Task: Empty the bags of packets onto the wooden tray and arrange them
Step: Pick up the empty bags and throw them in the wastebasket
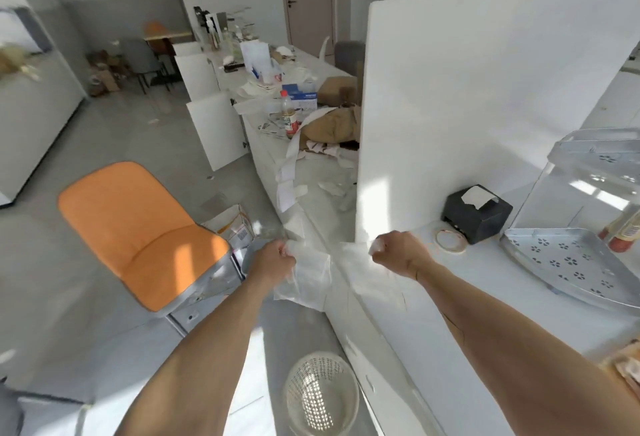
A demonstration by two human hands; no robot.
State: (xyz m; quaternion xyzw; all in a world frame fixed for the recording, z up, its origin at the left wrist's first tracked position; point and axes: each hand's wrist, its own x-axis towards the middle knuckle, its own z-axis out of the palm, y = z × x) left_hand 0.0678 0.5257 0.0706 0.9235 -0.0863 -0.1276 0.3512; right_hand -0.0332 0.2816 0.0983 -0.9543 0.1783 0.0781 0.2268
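Observation:
My left hand grips the top edge of a clear plastic bag that hangs over the counter's front edge. My right hand is closed on another piece of clear plastic, seemingly the same bag's other side, stretched between the two hands. The bag looks flat; I cannot tell if anything is in it. At the far right edge a sliver of a wooden tray shows with something on it.
A white foam board stands on the counter. Behind my right hand sit a tape roll, a black tissue box and a metal rack. An orange chair and a white basket stand on the floor.

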